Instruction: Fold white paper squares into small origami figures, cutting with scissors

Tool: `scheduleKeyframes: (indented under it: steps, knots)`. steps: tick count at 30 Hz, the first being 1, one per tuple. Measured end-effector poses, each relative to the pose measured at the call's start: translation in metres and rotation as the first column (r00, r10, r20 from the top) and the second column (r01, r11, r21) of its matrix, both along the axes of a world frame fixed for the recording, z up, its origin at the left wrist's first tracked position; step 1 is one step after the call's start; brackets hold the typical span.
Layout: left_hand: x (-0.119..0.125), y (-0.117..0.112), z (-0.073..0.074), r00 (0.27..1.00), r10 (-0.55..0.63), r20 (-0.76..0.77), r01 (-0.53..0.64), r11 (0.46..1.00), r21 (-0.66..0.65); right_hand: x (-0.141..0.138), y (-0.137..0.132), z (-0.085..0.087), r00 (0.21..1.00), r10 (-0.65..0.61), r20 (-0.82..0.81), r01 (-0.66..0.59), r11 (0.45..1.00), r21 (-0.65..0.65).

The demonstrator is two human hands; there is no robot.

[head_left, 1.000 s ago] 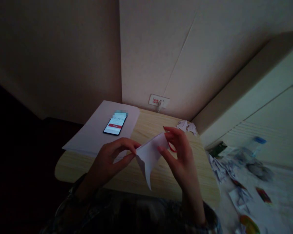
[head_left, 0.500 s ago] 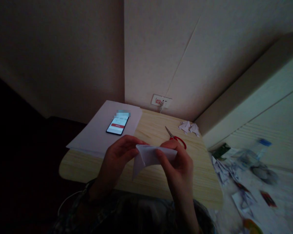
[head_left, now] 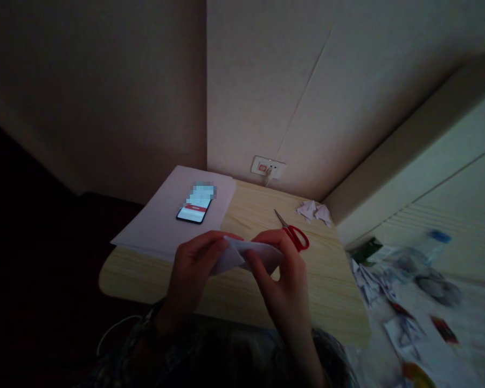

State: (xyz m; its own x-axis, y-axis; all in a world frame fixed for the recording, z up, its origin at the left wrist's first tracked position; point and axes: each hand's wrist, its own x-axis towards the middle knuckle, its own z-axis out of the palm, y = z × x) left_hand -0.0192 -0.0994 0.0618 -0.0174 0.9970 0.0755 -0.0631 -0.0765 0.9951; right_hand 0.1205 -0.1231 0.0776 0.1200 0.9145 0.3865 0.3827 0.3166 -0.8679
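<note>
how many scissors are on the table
1. Red-handled scissors lie on the table just beyond the right hand holding folded paper; the paper stack might hide others.

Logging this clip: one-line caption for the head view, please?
Left hand and right hand pinch a folded white paper over a wooden table, red scissors and a phone behind.

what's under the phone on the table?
The phone lies on white paper sheets spread over the wooden table. Anything beneath the sheets is covered.
</note>
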Motion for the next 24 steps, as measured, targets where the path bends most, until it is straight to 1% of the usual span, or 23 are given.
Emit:
scheduleKeyframes:
  steps: [3,5,8,10,12,15,17,19,21,24]
  knots:
    - [-0.002,0.001,0.005,0.994,0.002,-0.106,-0.001,1.0,0.009,0.005,0.004,0.004,0.986,-0.014,0.165,0.004,0.998,0.064]
    - [-0.003,0.003,0.006,0.988,-0.024,-0.15,0.028,0.999,0.024,0.008,0.005,0.007,0.972,-0.026,0.235,0.004,0.996,0.094]
    - [-0.005,0.005,0.006,0.964,-0.116,-0.238,0.135,0.989,0.063,0.01,0.005,0.009,0.957,-0.022,0.289,-0.001,0.997,0.078]
    - [-0.005,0.006,0.004,0.94,-0.178,-0.291,0.211,0.974,0.087,0.01,0.004,0.008,0.953,0.013,0.301,-0.029,0.998,0.05]
    - [-0.006,0.006,0.003,0.921,-0.214,-0.327,0.259,0.96,0.103,0.009,0.005,0.007,0.957,0.056,0.286,-0.068,0.997,0.031]
    - [-0.011,0.006,0.001,0.916,-0.224,-0.333,0.277,0.953,0.122,0.009,0.005,0.005,0.984,0.055,0.169,-0.059,0.998,0.013]
    - [-0.017,0.005,0.001,0.931,-0.22,-0.29,0.272,0.951,0.15,0.01,0.006,0.005,0.999,0.014,0.049,-0.013,1.0,-0.022]
    - [-0.023,0.006,0.002,0.942,-0.238,-0.238,0.276,0.951,0.141,0.012,0.006,0.003,0.996,-0.027,-0.088,0.021,0.997,-0.07]
    - [-0.024,0.006,0.002,0.964,-0.207,-0.169,0.223,0.971,0.081,0.013,0.006,0.001,0.971,-0.054,-0.232,0.027,0.993,-0.118]
    - [-0.018,0.006,0.003,0.997,-0.083,0.005,0.083,0.996,-0.018,0.013,0.006,-0.005,0.902,-0.097,-0.421,0.025,0.985,-0.173]
